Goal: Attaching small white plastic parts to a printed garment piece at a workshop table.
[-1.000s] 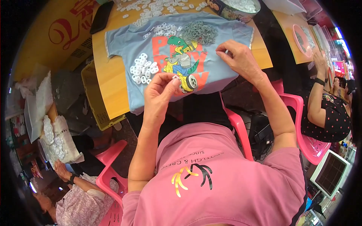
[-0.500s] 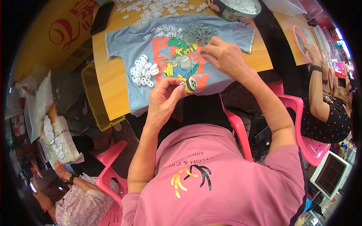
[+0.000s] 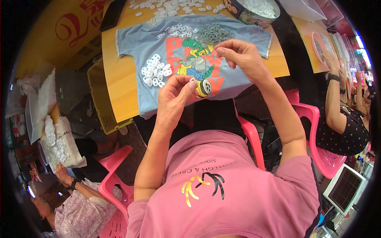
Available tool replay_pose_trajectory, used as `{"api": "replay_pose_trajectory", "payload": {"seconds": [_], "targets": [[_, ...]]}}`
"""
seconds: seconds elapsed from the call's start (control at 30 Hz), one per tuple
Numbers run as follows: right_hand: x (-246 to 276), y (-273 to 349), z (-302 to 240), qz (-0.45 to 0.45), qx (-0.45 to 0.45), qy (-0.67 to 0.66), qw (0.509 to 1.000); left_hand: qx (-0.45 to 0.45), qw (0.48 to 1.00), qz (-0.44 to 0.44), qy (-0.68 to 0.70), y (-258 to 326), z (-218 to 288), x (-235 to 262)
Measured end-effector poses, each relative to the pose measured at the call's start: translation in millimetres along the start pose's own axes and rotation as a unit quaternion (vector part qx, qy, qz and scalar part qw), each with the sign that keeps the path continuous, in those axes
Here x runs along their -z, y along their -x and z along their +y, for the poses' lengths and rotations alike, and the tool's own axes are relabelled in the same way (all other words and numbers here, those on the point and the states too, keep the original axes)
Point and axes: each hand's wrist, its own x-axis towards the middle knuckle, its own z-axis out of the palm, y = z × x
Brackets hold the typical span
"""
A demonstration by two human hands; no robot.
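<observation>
The left hand (image 3: 172, 97) is pinching a small white piece (image 3: 193, 80) between thumb and index finger, with the fingers closing to a narrow grip and the other fingers curling. The piece is sitting at the fingertips, above the front edge of a blue T-shirt (image 3: 133, 37) that is covering part of the worktop (image 3: 116, 89). The right hand (image 3: 247, 59) is hovering over the shirt, to the right of and beyond the left hand; its thumb and index finger are bending toward each other. Whether it is gripping anything cannot be determined.

A grey heap of small parts (image 3: 214, 34) is lying just beyond the right fingertips. A pile of white pieces (image 3: 155, 70) is resting on the shirt, near the left hand, beyond its knuckles. A second group of white pieces (image 3: 180, 30) is lying farther beyond, left of the grey heap. A round tin (image 3: 248, 19) is standing beyond the right hand, holding more white pieces.
</observation>
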Motion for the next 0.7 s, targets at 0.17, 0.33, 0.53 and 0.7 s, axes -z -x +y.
{"api": "replay_pose_trajectory", "payload": {"seconds": [0.17, 0.33, 0.53, 0.7], "targets": [[-22.9, 12.7, 3.1, -0.050, -0.034, -0.230, 0.971, -0.024, 0.997, 0.033, 0.065, -4.5, 11.2, -12.9], [-49.7, 23.8, -5.0, -0.060, 0.014, -0.259, 0.964, -0.060, 0.993, 0.042, 0.093, -3.5, 22.4, -22.0], [-66.7, 28.7, -16.8, -0.041, 0.025, -0.262, 0.964, -0.101, 0.991, 0.053, 0.070, -1.6, 22.2, -19.6], [-72.0, 27.5, -15.8, -0.031, 0.025, -0.261, 0.965, -0.122, 0.990, 0.054, 0.042, 2.4, 24.3, -20.9]]}}
